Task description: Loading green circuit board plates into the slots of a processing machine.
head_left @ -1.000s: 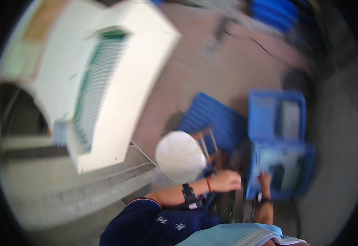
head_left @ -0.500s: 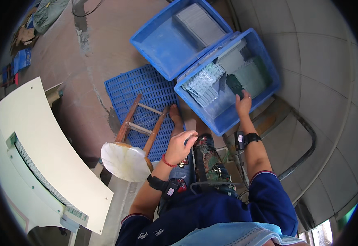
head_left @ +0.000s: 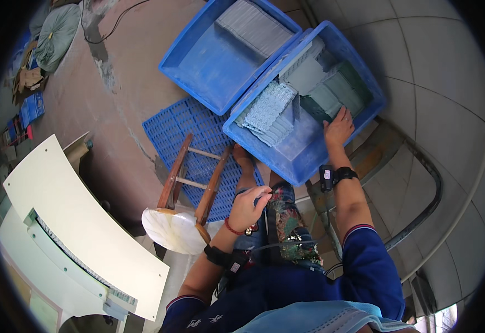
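Worn on the person's head, as the left of two side-by-side fisheye cameras. Looking steeply down from above, upright and unmirrored, centred a little above and right of the wooden stool [head_left: 173, 230]. Very close to the light-blue mask [head_left: 309, 319], below and right of the stool; farther from the nearer blue bin [head_left: 303, 158], above and right of it. Spanning from the white panel [head_left: 87, 227] left of the stool to grey tiles [head_left: 436, 72] far right of it.

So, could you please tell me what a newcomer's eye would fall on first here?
Likely the two blue bins at upper centre, the right hand at the nearer one, which holds rippled pale pieces. Next come the curved cream panel at lower left and the round-seated stool right of it.
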A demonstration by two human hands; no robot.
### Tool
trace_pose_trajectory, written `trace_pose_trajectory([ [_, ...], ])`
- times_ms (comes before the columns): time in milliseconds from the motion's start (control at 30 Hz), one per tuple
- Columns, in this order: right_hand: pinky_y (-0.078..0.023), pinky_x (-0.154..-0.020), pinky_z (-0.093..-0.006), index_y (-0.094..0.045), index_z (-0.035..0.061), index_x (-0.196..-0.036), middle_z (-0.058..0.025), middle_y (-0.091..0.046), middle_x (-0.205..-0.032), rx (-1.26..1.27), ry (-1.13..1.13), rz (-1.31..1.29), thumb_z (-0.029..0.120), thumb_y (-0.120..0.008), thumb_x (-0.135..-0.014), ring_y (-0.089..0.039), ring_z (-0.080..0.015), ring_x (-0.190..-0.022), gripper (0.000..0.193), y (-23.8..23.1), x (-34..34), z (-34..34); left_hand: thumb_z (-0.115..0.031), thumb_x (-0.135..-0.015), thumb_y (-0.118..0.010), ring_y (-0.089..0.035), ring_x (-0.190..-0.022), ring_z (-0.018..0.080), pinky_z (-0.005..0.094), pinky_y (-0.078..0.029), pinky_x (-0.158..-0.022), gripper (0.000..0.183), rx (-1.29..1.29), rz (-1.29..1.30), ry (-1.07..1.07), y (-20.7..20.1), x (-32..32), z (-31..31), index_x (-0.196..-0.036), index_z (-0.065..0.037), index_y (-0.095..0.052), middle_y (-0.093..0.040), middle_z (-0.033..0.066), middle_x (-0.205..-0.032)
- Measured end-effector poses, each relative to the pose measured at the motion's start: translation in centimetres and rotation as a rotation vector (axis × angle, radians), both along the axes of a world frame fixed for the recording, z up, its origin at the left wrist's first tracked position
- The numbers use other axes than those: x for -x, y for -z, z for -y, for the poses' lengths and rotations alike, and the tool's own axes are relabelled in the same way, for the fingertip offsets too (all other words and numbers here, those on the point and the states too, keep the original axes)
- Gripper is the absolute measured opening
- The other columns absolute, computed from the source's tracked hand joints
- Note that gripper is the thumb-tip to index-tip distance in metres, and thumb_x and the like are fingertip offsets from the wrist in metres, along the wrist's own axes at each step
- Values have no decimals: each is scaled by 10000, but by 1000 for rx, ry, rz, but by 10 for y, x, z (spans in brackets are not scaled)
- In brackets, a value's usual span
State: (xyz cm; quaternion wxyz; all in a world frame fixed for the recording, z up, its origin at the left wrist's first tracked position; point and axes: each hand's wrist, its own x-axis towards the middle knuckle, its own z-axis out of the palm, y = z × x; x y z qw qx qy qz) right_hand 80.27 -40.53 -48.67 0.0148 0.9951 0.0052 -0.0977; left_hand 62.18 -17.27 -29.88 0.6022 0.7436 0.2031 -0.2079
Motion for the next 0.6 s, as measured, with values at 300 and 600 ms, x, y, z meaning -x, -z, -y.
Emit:
trace_pose_trajectory([
  [300,-345,-906,-443,-361,38,-1240,-138,-465,-1164,35,-22,-11,252,-759,-604,-431,-301,-1086,780,1,8,0,-99,-830,-558,-642,-810,213,282,-483,-713,176,-5,-52,2,2,-5,-3,-947,25,-600,-645,138,-866],
  [600,-406,-862,-417,-379,69,-1179,-126,-500,-1079,-47,-165,-65,212,-758,-571,-512,-304,-988,731,22,-1,8,-123,-821,-571,-635,-785,254,306,-482,-685,175,-91,-20,-8,7,8,-12,-935,7,-602,-640,143,-844],
])
